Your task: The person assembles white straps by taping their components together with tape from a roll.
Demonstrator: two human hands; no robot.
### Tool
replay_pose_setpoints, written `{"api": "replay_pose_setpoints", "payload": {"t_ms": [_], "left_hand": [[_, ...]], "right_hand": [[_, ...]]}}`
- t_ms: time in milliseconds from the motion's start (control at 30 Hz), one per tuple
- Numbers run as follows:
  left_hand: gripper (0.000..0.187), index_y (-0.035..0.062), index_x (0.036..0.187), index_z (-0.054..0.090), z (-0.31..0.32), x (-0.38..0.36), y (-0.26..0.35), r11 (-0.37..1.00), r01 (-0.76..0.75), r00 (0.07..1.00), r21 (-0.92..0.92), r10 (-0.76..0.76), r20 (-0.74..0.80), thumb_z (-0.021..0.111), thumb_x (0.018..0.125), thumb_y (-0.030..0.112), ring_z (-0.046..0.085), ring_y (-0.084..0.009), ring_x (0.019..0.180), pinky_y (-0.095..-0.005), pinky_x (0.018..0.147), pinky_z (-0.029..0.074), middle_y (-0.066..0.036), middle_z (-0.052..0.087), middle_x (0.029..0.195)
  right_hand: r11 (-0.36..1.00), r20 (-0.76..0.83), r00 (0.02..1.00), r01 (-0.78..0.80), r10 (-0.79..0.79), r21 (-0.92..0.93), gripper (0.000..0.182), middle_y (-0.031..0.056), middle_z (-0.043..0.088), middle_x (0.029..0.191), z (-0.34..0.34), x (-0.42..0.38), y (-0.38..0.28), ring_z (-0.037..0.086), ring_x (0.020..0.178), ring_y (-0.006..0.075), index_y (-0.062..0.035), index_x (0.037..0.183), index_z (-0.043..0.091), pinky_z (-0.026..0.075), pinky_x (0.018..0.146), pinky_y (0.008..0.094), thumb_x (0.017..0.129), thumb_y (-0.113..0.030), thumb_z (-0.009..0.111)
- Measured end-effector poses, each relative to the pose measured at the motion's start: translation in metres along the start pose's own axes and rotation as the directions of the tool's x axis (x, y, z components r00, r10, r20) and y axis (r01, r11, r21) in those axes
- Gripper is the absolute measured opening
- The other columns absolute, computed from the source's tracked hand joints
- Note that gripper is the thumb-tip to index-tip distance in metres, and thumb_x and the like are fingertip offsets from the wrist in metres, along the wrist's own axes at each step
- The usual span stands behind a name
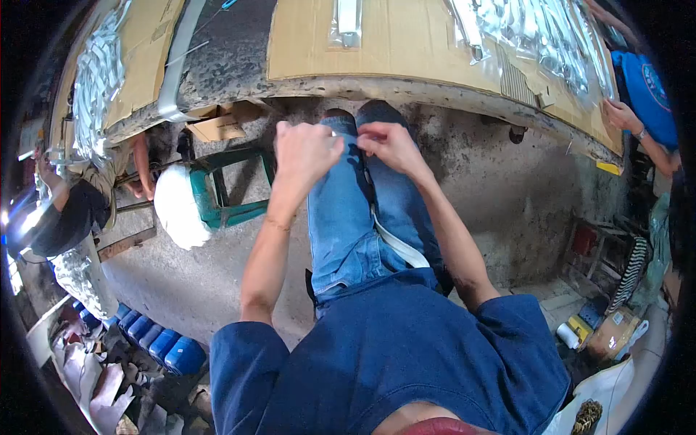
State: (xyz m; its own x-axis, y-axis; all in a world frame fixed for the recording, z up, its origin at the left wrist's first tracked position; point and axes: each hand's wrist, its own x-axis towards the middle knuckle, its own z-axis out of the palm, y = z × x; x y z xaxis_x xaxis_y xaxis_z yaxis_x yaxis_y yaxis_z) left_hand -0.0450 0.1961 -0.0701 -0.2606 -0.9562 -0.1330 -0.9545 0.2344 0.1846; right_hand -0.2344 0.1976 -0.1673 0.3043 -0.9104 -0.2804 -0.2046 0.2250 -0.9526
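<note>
Above the knees of the blue jeans [341,217], my left hand [308,152] and my right hand [391,147] are close together but apart. Both are closed, fingertips pinched. Between them a thin, pale, see-through item seems to stretch; it is too faint to make out. A white strap [402,250] lies over the lap. Ahead of the hands is the edge of a table topped with cardboard [406,58], where a white piece in a clear plastic bag [348,22] lies.
Piles of plastic-wrapped strips [536,36] lie on the table. A co-worker in blue [645,94] is at right, another person [72,217] at left. A green stool [232,185], blue containers [181,354], scraps [94,384] and a cardboard box [612,333] stand around.
</note>
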Motion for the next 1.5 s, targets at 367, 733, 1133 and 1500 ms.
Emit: {"api": "replay_pose_setpoints", "payload": {"t_ms": [367, 733, 1133, 1500], "left_hand": [[0.027, 0.0029, 0.078, 0.071, -0.004, -0.049, -0.037, 0.952, 0.076, 0.966, -0.296, -0.144, -0.215, 0.066, 0.078, 0.03, 0.063, -0.0336, 0.074, -0.0404, 0.085, 0.041, -0.018, 0.067, 0.074], [0.029, -0.0048, 0.082, 0.068, -0.017, -0.08, -0.027, 0.689, 0.167, 0.906, -0.705, -0.389, -0.165, 0.069, 0.081, 0.024, 0.058, -0.0141, 0.057, -0.0289, 0.058, 0.046, -0.016, 0.063, 0.063], [0.026, -0.0053, 0.084, 0.067, -0.015, -0.103, -0.013, 0.587, 0.124, 0.909, -0.8, -0.391, -0.145, 0.066, 0.085, 0.02, 0.044, -0.0037, 0.062, -0.0226, 0.055, 0.037, 0.001, 0.056, 0.064], [0.025, -0.0042, 0.084, 0.067, -0.013, -0.093, -0.01, 0.582, 0.123, 0.927, -0.804, -0.356, -0.116, 0.067, 0.085, 0.02, 0.045, -0.0038, 0.063, -0.0223, 0.056, 0.037, 0.003, 0.056, 0.065]], "right_hand": [[0.843, 0.013, 0.971, 0.215, -0.24, -0.493, 0.029, 0.0139, 0.068, 0.086, 0.008, 0.001, -0.011, 0.065, 0.072, 0.025, -0.0035, 0.103, 0.067, 0.052, 0.067, 0.0346, 0.075, -0.007, 0.072], [0.733, -0.096, 0.828, 0.427, -0.552, -0.529, 0.013, 0.0166, 0.066, 0.083, 0.01, -0.001, -0.022, 0.064, 0.078, 0.0366, -0.0016, 0.089, 0.068, 0.052, 0.071, 0.0426, 0.08, -0.01, 0.064], [0.653, -0.061, 0.811, 0.421, -0.582, -0.63, 0.013, 0.0174, 0.067, 0.086, 0.015, 0.002, -0.016, 0.064, 0.08, 0.0365, -0.0013, 0.087, 0.07, 0.052, 0.075, 0.0426, 0.08, -0.01, 0.064], [0.965, 0.225, 0.954, 0.149, -0.197, 0.215, 0.044, 0.0105, 0.064, 0.114, 0.001, -0.009, -0.071, 0.059, 0.101, 0.0149, -0.0014, 0.13, 0.051, 0.048, 0.084, 0.0282, 0.089, -0.012, 0.064]]}}
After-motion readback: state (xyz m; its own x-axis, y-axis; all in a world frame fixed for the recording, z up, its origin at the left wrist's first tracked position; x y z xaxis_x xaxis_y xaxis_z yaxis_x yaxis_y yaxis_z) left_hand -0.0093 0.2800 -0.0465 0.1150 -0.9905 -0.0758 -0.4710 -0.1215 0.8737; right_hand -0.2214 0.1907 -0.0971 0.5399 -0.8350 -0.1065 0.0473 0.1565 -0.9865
